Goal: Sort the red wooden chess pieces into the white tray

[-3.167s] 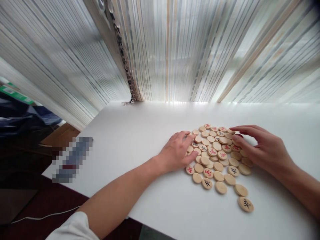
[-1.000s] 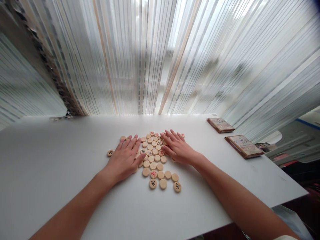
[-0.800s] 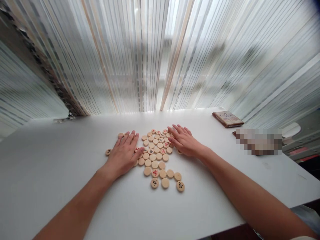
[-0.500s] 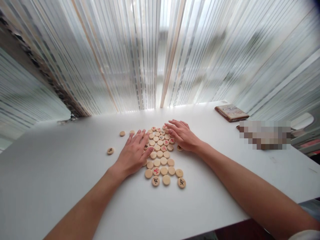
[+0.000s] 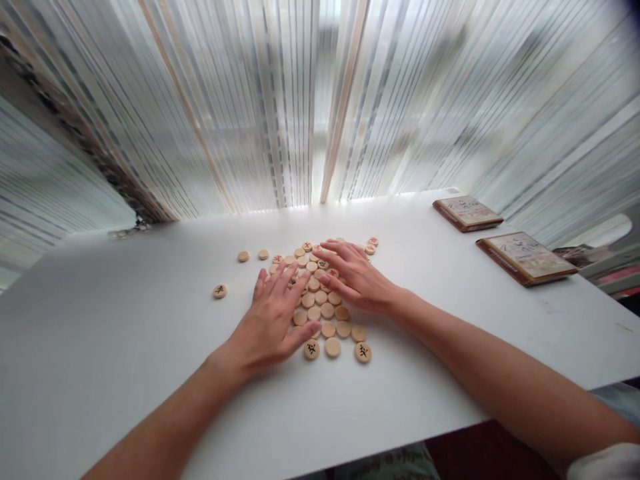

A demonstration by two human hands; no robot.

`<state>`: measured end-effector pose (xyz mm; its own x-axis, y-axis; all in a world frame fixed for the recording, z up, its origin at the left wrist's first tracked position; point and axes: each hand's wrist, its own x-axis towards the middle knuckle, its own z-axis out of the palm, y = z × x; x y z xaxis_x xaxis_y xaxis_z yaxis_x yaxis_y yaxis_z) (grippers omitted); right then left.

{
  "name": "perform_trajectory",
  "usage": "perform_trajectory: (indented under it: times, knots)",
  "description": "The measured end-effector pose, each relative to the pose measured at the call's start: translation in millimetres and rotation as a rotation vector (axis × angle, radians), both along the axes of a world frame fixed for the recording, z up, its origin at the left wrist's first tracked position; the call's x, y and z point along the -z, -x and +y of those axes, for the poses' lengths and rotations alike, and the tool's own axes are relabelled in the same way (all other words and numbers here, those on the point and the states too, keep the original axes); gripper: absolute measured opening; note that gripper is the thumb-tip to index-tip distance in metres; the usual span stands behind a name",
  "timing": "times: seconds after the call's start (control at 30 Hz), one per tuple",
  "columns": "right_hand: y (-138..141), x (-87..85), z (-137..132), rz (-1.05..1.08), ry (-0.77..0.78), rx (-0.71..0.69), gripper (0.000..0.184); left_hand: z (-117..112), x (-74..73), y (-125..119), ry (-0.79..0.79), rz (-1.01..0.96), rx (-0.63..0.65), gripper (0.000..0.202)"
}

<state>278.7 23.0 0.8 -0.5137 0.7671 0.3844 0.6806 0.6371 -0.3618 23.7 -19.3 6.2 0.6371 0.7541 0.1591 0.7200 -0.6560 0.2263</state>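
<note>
Left hand [image 5: 273, 322] and right hand [image 5: 358, 281] both lay flat on the pile of wooden chess discs [image 5: 332, 347] mid-bench [image 5: 150, 373], each grip wide open, fingers spread, holding nothing.

Some of the round wooden pieces [image 5: 325, 311] carry painted characters. Two front pieces [image 5: 311, 349] at the heap's six o'clock edge and a lone piece [image 5: 219, 291] out at nine o'clock have black ones. A few at twelve to one o'clock have red ones. All are too small to read. At two o'clock, the two brown boxes [image 5: 525, 257] bear printed lids, also illegible.
</note>
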Motion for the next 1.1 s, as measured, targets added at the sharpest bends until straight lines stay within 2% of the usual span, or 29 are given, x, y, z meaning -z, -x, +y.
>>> perform_trajectory:
  times: [0.1, 0.13, 0.2, 0.3, 0.43, 0.53, 0.6, 0.67, 0.73, 0.83, 0.93, 1.0, 1.1]
  knots:
    - [-1.4, -0.8, -1.5, 0.024, -0.019, -0.020, 0.062, -16.5, -2.4, -14.6, -0.016, -0.025, 0.214, 0.102]
    - [-1.7, -0.6, -1.9, 0.027, -0.013, -0.029, 0.062, -21.1, -2.5, -20.2, -0.015, -0.017, 0.266, 0.101]
    - [-1.8, -0.1, -2.5, 0.033, 0.005, -0.041, 0.062, -26.5, -2.1, -30.1, -0.016, 0.003, 0.333, 0.084]
    - [-0.5, -1.9, -2.7, 0.055, 0.022, -0.039, 0.061, -24.4, -0.8, -37.9, -0.018, -0.012, 0.353, 0.053]
    - [5.5, -13.4, -12.3, 0.100, 0.018, 0.004, 0.061, -12.4, 4.0, -35.6, -0.043, -0.115, 0.298, 0.038]
    - [12.5, -18.9, -39.0, 0.002, 0.005, -0.033, 0.067, -4.6, 8.7, -26.1, -0.057, -0.212, 0.267, 0.028]
    - [16.4, -14.7, -63.8, -0.109, 0.005, -0.071, 0.078, -0.9, 10.9, -15.9, -0.068, -0.243, 0.262, 0.024]
    - [18.1, -5.3, -86.1, -0.216, 0.026, -0.100, 0.088, 2.5, 12.0, -3.8, -0.089, -0.240, 0.204, 0.030]
    - [16.7, 4.5, -98.3, -0.295, 0.044, -0.098, 0.087, 6.5, 12.4, 7.6, -0.106, -0.212, 0.158, 0.038]
    - [10.4, 11.4, -91.6, -0.349, 0.037, -0.087, 0.079, 14.6, 12.2, 19.3, -0.112, -0.191, 0.089, 0.049]
    - [2.0, 9.0, -66.3, -0.346, -0.019, -0.048, 0.072, 23.7, 10.6, 25.0, -0.099, -0.164, 0.030, 0.060]
    - [-3.3, 5.7, -49.0, -0.341, -0.027, -0.001, 0.077, 30.3, 9.0, 29.1, -0.092, -0.142, -0.017, 0.067]
    - [-10.9, 1.5, -27.5, -0.325, -0.020, 0.013, 0.088, 43.1, 8.5, 40.9, -0.083, -0.105, -0.154, 0.071]
